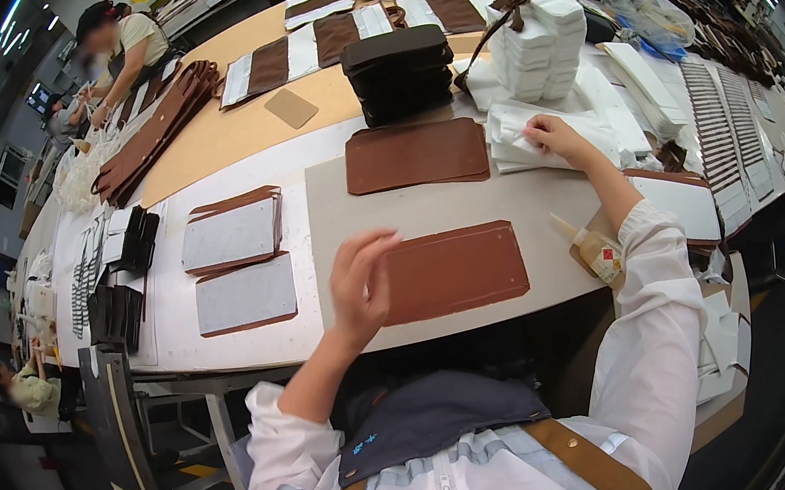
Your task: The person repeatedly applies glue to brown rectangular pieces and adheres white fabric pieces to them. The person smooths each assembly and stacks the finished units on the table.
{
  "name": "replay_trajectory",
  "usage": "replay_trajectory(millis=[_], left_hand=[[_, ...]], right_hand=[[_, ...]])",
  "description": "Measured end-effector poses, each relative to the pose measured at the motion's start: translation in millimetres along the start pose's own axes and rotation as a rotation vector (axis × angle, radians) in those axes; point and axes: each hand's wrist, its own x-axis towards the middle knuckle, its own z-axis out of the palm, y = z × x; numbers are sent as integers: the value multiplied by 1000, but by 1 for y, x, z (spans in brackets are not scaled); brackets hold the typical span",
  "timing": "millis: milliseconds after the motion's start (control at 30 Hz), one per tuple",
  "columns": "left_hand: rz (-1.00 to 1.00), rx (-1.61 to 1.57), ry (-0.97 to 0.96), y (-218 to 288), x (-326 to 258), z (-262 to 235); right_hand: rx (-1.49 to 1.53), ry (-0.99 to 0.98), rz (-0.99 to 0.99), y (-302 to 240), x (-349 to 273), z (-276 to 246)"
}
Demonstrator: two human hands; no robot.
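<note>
My right hand [559,142] reaches out to a low pile of thin white sheets [560,156], its fingertips pinched together at the top sheet. Nearer to me, my left hand [363,286] is raised with loosely bent fingers and nothing visible in it. It covers the left end of a reddish-brown leather panel [458,271] that lies flat on the grey board [338,209]. Just beyond sits a small stack of similar brown leather panels [418,158]. A glue bottle [598,251] with a pale nozzle lies tilted beside my right forearm.
Left of the board lie two stacks of grey-faced brown panels [232,235]. Behind stand a tall black stack [397,74] and a tall white stack [537,47]. Brown strips [160,128] hang over the table at left. A co-worker [132,51] stands at the far left.
</note>
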Motion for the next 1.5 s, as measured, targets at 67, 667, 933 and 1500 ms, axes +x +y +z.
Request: replay_trajectory(millis=[67,667,933,1500], left_hand=[[65,-98,-154,-5,54,36],[148,296,-534,-106,123,207],[-176,-586,-342,-8,183,182],[-282,-274,-676,73,179,5]], right_hand=[[-14,-21,-27,2,0,-3],[854,341,-479,-21,-54,-168],[203,358,-495,-129,-156,-96],[-160,655,-910,-135,-184,105]])
